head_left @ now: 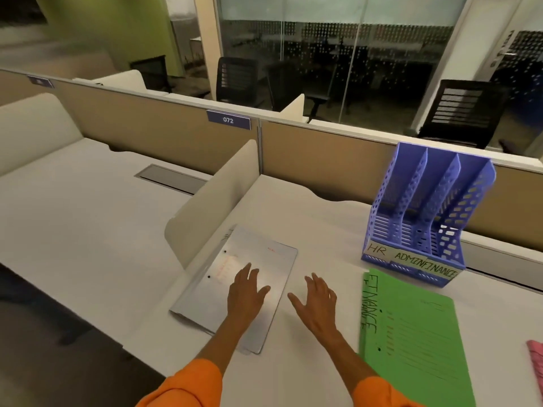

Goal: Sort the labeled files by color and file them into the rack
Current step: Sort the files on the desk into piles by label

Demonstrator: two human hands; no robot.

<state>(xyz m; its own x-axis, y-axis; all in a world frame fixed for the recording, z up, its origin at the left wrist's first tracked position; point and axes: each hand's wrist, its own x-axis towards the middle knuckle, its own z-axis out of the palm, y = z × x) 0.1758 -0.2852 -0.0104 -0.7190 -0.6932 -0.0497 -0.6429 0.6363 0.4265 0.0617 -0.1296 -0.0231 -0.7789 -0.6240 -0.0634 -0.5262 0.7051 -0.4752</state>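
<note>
Our left hand [246, 289] is open, fingers spread, over the white file [264, 254]. The file's long side points away from us. Our right hand [316, 298] is open just beside it. The rack [426, 207] stands off to the right, by the desk's [308, 218] back edge.

I see loose bright orange fabric sleeves [188, 383] ending at mid-forearm, with my left hand [246, 293] and right hand [318, 299] both bare
</note>
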